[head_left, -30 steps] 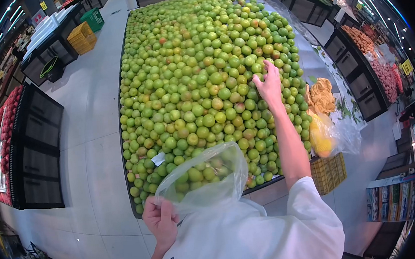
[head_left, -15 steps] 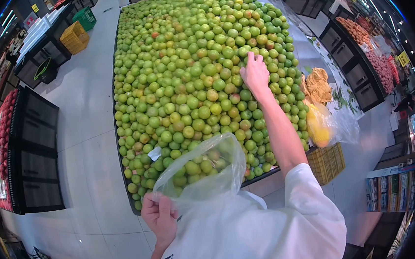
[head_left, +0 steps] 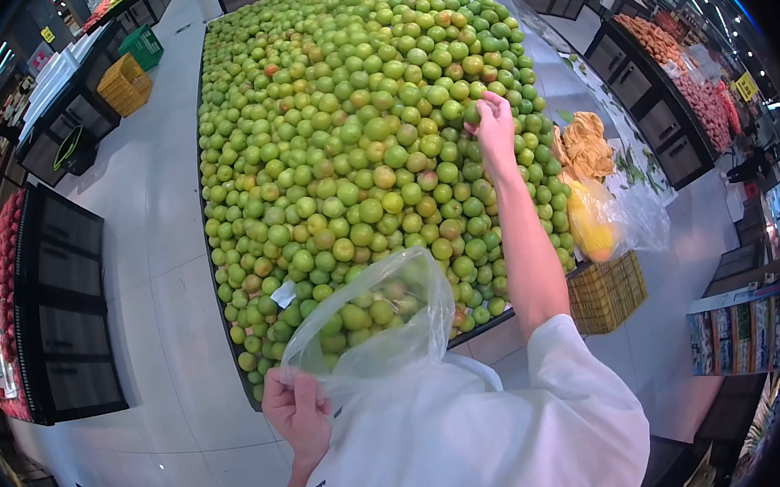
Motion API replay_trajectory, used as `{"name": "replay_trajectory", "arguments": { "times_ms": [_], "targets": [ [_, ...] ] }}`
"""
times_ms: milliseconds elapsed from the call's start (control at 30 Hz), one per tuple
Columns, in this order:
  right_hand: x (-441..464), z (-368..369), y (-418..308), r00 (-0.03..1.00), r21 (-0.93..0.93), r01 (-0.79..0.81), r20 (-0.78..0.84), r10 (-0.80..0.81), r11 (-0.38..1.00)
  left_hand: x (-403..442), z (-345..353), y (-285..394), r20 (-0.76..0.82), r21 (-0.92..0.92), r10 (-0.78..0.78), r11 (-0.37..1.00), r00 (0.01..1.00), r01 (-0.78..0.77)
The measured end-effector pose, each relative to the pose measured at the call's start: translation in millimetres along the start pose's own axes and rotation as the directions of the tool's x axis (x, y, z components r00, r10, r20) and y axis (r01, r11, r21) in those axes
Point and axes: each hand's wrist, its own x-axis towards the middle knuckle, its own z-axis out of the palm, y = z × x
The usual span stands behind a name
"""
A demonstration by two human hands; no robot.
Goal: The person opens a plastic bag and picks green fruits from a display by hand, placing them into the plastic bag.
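Note:
A broad heap of round green fruit [head_left: 344, 145], some tinged yellow or red, covers the display stand in front of me. Pinched at the rim by my left hand [head_left: 297, 413] is a clear plastic bag [head_left: 391, 362], its mouth held wide over the near edge of the heap. Green fruit shows through the bag's film; whether any lies inside, I cannot tell. My right hand [head_left: 495, 132] reaches to the right side of the heap, its fingers closed around one green fruit [head_left: 472, 114].
Right of the heap lie a crumpled tan cloth [head_left: 585, 145] and a plastic bag with yellow contents [head_left: 595, 225], above a yellow crate [head_left: 610, 294]. A small white scrap [head_left: 284, 294] rests on the fruit. Dark produce stands [head_left: 66, 309] flank the tiled floor.
My right hand has lifted slightly and its fingers have closed on a green fruit. The left hand keeps its hold on the bag. The view has shifted a little.

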Motion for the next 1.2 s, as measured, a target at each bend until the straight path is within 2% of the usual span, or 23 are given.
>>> {"name": "replay_trajectory", "arguments": {
  "times_ms": [33,67,100,133,167,200,233,267,333,400,567,633,667,767,933,1000,1033,1067,1100,1133,1167,1200],
  "targets": [
    [-0.8,2.1,-10.8,0.997,0.071,-0.072,-0.035,0.075,0.995,-0.2,0.6,-0.1,0.004,0.001,-0.004,1.0,1.0,0.004],
    [0.7,0.9,-10.2,0.996,0.07,-0.072,-0.041,0.075,0.995,-0.1,1.6,-0.3,0.004,0.001,-0.005,1.0,1.0,0.005],
    [3.1,0.0,-9.2,0.977,-0.348,0.212,0.043,-0.21,0.913,0.4,2.5,-0.3,0.005,0.0,-0.004,1.0,1.0,0.004],
    [5.0,-1.2,-8.0,0.879,-0.664,0.456,0.232,-0.417,0.592,1.2,3.3,-0.5,0.011,0.0,-0.005,1.0,1.0,0.005],
    [4.4,0.0,-3.8,0.835,-0.739,0.511,0.306,-0.456,0.439,1.5,3.7,-0.4,0.015,-0.004,-0.005,1.0,1.0,0.005],
    [1.7,1.1,-4.2,0.837,-0.743,0.506,0.301,-0.457,0.439,1.8,3.7,0.0,0.019,-0.006,-0.004,1.0,1.0,0.004],
    [-0.6,2.4,-4.9,0.835,-0.802,0.524,0.415,-0.362,0.288,2.0,4.1,1.2,0.025,-0.004,-0.005,1.0,1.0,0.005],
    [-2.7,4.3,-5.4,0.826,-0.827,0.546,0.507,-0.247,0.13,2.0,4.7,2.5,0.01,0.009,-0.016,1.0,1.0,0.016],
    [-5.6,7.5,-4.0,0.815,-0.823,0.559,0.522,-0.252,0.104,1.7,4.7,3.2,-0.001,0.023,-0.029,0.999,1.0,0.029],
    [-4.9,9.6,-3.7,0.805,-0.816,0.578,0.569,-0.165,0.009,1.1,3.6,3.0,-0.013,0.025,-0.009,1.0,1.0,0.01],
    [-1.6,11.6,-4.9,0.81,-0.813,0.581,0.582,-0.073,-0.039,0.0,1.2,2.5,-0.013,0.03,0.003,1.0,1.0,-0.003],
    [-5.4,7.9,-9.5,0.747,-0.744,0.663,0.665,0.013,-0.084,0.1,0.7,2.0,-0.015,0.03,0.005,1.0,1.0,-0.005],
    [-7.3,6.8,-11.2,0.752,-0.749,0.657,0.659,0.011,-0.086,0.2,1.4,2.3,-0.029,0.034,0.006,0.999,1.0,-0.005],
    [-12.7,10.9,-10.8,0.726,-0.691,0.674,0.684,0.065,-0.26,1.1,3.1,0.4,-0.036,0.026,0.018,1.0,0.999,-0.017],
    [-15.3,-0.6,-18.4,0.708,-0.687,0.692,0.706,0.021,-0.222,1.6,2.9,0.7,-0.041,0.04,0.036,0.999,0.999,-0.034],
    [-25.7,-11.9,-27.0,0.764,-0.74,0.638,0.577,-0.288,0.21,1.8,1.2,1.9,-0.016,0.039,0.015,0.999,1.0,-0.014],
    [-31.6,-17.2,-27.1,0.844,-0.628,0.535,0.435,-0.315,0.566,1.6,0.7,2.0,-0.025,0.041,0.007,0.999,1.0,-0.006],
    [-29.7,-23.1,-18.8,0.934,-0.461,0.304,0.316,-0.165,0.834,2.7,1.3,1.4,-0.015,0.04,0.012,0.999,1.0,-0.012],
    [-41.1,-26.2,-31.1,0.957,-0.091,-0.026,0.285,0.051,0.995,3.3,1.4,1.0,-0.003,0.04,0.016,0.999,1.0,-0.016],
    [-60.5,-29.3,-48.9,0.906,0.293,-0.361,0.334,0.259,0.885,3.4,1.5,1.2,-0.006,0.042,0.009,0.999,1.0,-0.009],
    [-76.9,-30.1,-56.6,0.905,0.291,-0.365,0.333,0.264,0.884,4.3,2.5,2.1,-0.016,0.056,0.003,0.998,1.0,-0.002],
    [-95.0,-28.9,-61.5,0.871,0.394,-0.434,0.413,0.265,0.81,4.8,3.3,2.9,-0.026,0.07,-0.003,0.998,1.0,0.005]
  ]
}}
